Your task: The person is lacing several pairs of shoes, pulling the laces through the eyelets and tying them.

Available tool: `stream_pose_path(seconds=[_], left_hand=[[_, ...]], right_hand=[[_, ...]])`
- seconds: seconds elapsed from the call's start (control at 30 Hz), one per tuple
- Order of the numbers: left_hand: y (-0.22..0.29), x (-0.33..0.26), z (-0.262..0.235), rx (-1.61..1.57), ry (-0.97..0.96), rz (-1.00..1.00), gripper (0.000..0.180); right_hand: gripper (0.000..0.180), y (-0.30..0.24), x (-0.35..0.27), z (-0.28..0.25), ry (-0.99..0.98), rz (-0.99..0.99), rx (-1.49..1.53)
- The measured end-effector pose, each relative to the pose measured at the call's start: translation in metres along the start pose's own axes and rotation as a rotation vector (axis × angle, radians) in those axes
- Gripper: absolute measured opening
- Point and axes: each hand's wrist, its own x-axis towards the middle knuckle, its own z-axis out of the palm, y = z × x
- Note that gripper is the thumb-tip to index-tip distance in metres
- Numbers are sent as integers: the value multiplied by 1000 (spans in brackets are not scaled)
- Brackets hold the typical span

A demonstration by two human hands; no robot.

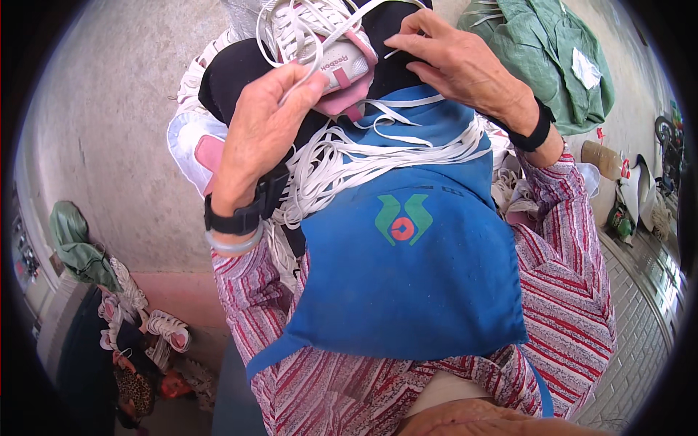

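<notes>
Beside shoe [355,62], left hand [270,116] angled forward, grip pinching lace [318,52]; right hand [465,62] angled inward, grip holding lace tip [392,54].

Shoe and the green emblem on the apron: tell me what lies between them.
In the head view, loose white laces lie between them, across the blue apron.

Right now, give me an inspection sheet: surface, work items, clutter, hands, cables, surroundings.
Surface: the person's lap, under a blue apron and dark trousers.
Work items: white-and-pink shoe; loose white laces spread across the apron.
Clutter: green sack and bottle, both on the right.
Hands: left hand has a lace between thumb and index; right hand has a lace tip at its fingertips, grip unclear.
Cables: nothing seen.
Surroundings: grey floor; another person at lower left, near more shoes.
</notes>
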Motion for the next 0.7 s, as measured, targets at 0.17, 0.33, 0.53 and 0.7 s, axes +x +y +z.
stream_pose_path(seconds=[0.17,0.33,0.53,0.7], left_hand=[[-1,5,-11,-176,119,-82,33],[4,-8,-5,7,113,-35,39],[3,14,26,363,147,84,34],[11,12,8,-76,146,-108,34]], right_hand=[[25,12,-8,10,-97,42,-15],[12,17,10,13,18,73,157],[8,13,26,26,39,63,163],[9,13,26,23,-65,63,183]])
